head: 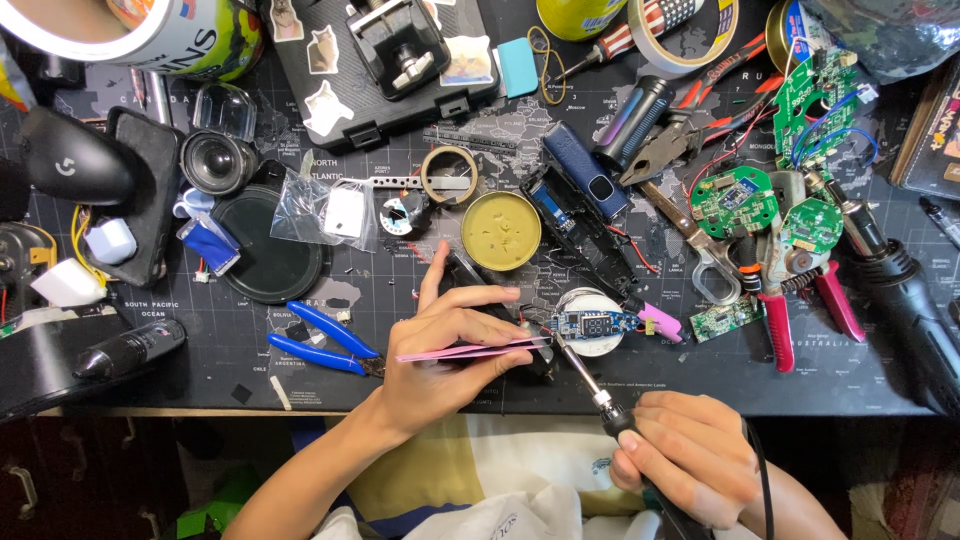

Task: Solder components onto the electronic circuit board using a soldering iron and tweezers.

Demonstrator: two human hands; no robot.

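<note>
Left hand (445, 350): pinching pink tweezers (470, 350) between thumb and fingers, tips pointing right at the little blue circuit board (592, 323)

Right hand (685, 455): fist closed round the soldering iron (590, 385), tip angled up-left, touching or just shy of the board's left end, can't tell which

Board: sits on a white round puck (590, 318), near the front middle of the dark map desk mat (420, 275)

Nearby: yellow round tin (500, 230) just above, blue cutters (325, 340) left of the left hand, red pliers (790, 310) off to the right

Clear plastic bag (322, 212) holding a white square; small blue display board (592, 323) centre
</note>
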